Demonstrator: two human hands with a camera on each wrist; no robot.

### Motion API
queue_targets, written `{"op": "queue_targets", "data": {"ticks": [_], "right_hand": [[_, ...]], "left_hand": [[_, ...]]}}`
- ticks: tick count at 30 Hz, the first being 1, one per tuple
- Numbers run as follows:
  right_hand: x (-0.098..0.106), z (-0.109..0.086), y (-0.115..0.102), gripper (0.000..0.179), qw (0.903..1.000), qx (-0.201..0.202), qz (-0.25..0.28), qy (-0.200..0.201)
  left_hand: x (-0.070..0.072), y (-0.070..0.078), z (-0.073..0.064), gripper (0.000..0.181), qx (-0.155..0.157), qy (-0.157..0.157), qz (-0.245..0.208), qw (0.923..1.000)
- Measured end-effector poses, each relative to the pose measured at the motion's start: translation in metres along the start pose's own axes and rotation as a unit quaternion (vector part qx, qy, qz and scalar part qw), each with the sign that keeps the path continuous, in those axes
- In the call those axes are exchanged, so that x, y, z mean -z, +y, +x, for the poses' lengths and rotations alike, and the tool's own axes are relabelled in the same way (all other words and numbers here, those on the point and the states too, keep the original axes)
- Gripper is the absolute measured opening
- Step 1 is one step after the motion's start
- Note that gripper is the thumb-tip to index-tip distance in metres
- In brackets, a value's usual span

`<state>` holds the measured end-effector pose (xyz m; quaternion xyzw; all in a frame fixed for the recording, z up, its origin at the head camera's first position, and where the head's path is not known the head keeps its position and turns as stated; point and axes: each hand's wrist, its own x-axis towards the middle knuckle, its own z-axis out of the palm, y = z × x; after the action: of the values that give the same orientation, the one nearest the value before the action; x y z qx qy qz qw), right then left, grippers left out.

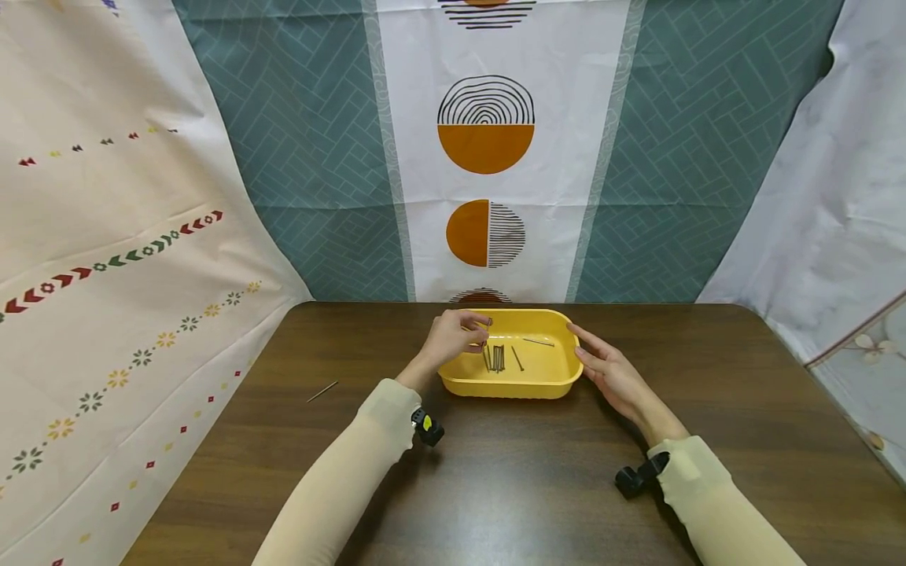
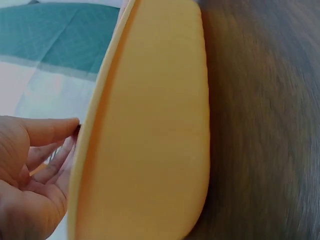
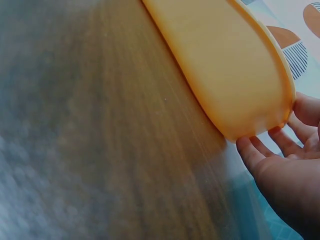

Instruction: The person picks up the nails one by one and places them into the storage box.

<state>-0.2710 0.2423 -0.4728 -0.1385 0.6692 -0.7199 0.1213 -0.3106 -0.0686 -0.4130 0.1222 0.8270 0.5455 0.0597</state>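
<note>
A shallow yellow plastic tray (image 1: 511, 389) stands near the table's back edge. Several thin metal nails (image 1: 499, 358) lie side by side on its floor, left of middle. A slanted nail (image 1: 517, 358) lies just right of them, and another nail (image 1: 539, 342) lies farther to the right. Over the tray's left end, my left hand (image 1: 453, 338) pinches a small dark nail, mostly hidden by the fingers. My right hand (image 1: 614, 377) holds the tray's right end, with its fingertips (image 3: 245, 143) against the outer wall near the rim.
A single nail (image 1: 322, 391) lies on the brown wooden table (image 1: 495, 487), left of the tray. Behind the table hangs a patterned cloth (image 1: 318, 157), and more cloth (image 1: 106, 275) drapes along the left side.
</note>
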Motion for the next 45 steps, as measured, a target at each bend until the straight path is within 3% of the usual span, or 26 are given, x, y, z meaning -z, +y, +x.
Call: {"op": "queue_targets", "data": {"ticks": [7,23,31,45], "right_hand": [[-0.001,0.0,-0.001,0.059,1.0,0.001,-0.006,-0.001],[0.002,-0.001,-0.001,0.061,1.0,-0.002,0.004,0.002],[0.0,0.001,-0.001,0.059,1.0,-0.002,0.005,0.001],[-0.001,0.0,-0.002,0.059,1.0,0.0,0.003,0.001]], "left_hand": [[-0.016,-0.001,0.004,0.027,0.006,-0.011,0.014,0.9998],[-0.035,-0.003,0.016,0.022,0.033,-0.002,0.091,0.9953],[-0.044,0.0,0.019,0.02,0.063,0.0,0.101,0.9929],[-0.051,-0.003,0.018,0.02,0.087,0.016,0.1,0.991]]}}
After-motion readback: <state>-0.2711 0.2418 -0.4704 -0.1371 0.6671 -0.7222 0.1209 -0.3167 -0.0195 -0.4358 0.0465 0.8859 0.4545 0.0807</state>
